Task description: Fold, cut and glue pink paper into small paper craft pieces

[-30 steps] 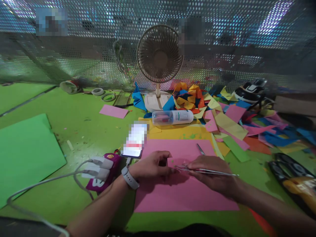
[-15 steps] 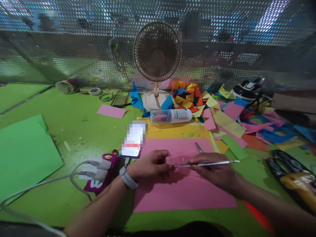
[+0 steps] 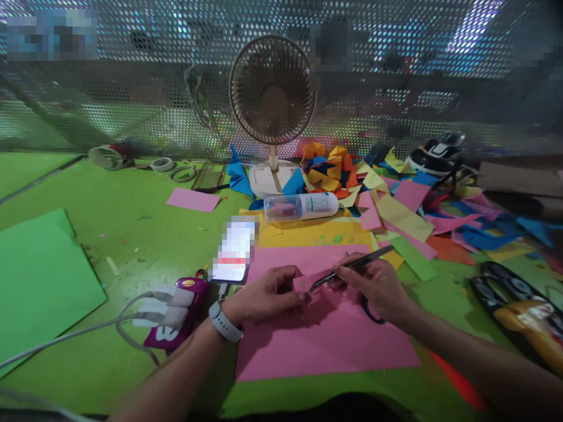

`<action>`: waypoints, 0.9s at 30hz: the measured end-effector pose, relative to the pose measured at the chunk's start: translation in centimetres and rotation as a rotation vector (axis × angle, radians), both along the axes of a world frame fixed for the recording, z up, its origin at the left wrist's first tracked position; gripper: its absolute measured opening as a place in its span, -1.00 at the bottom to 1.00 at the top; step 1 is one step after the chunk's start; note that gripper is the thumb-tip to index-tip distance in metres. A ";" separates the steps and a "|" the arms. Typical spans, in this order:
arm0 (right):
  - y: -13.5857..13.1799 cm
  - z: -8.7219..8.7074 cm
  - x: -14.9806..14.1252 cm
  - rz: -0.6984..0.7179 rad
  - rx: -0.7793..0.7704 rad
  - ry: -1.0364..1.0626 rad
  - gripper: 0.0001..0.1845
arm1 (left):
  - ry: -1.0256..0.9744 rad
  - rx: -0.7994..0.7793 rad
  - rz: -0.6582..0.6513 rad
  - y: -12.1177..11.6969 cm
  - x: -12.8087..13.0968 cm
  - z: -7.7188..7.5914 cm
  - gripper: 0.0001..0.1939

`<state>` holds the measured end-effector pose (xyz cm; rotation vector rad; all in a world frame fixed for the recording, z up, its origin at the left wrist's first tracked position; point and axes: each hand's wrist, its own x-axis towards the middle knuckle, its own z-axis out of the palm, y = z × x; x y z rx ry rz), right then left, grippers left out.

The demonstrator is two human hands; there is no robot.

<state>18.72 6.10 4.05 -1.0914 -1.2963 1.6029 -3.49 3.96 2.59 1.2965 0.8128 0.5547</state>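
Note:
Over a pink paper sheet [image 3: 325, 346], my left hand [image 3: 272, 296] is closed in a pinch, thumb against fingers. Whatever is between its fingertips is too small to make out. My right hand [image 3: 373, 287] grips a pair of dark tweezers [image 3: 352, 268], slanting down to the left. Their tips touch or nearly touch my left fingertips. A dark loop [image 3: 372, 312] shows under my right hand, and looks like a scissors handle tucked in the palm; the rest is hidden by the fingers. A watch with a pale band [image 3: 225, 322] is on my left wrist.
Left of the sheet lie a phone [image 3: 233, 252] on a cable, a purple power block [image 3: 176, 316] with white plugs and a green sheet [image 3: 44, 281]. Behind stand a fan [image 3: 272, 91] and a clear-capped bottle [image 3: 303, 206]. Paper scraps [image 3: 409, 217] and a black-and-yellow object [image 3: 523, 316] lie right.
My right hand has turned, so the tweezers, nearly level before, now slope down toward my left fingertips. The dark loop has come into sight under it. My left hand keeps its pinch.

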 end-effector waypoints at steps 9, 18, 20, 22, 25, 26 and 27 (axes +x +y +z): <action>0.0 -0.8 0.1 0.027 0.030 0.019 -0.74 | 0.100 0.055 -0.046 0.0 -0.1 -0.2 -0.66; -0.1 -1.3 0.2 0.036 0.054 0.038 -0.79 | 0.160 0.085 -0.049 0.1 -0.1 0.0 -0.68; -0.1 -1.2 0.2 0.034 0.056 0.031 -0.79 | 0.149 0.078 -0.041 0.0 -0.1 0.0 -0.69; -0.1 -1.1 0.2 0.031 0.060 0.028 -0.79 | 0.121 0.068 -0.030 0.0 0.0 0.0 -0.69; -0.2 -0.9 0.3 0.036 0.062 0.039 -0.80 | 0.060 0.030 -0.022 0.0 0.0 0.0 -0.70; -0.2 -0.8 0.3 0.038 0.062 0.042 -0.80 | 0.038 0.011 -0.023 0.0 0.0 0.0 -0.71; -0.2 -0.8 0.3 0.040 0.063 0.044 -0.81 | 0.018 -0.006 -0.023 0.0 0.1 -0.1 -0.71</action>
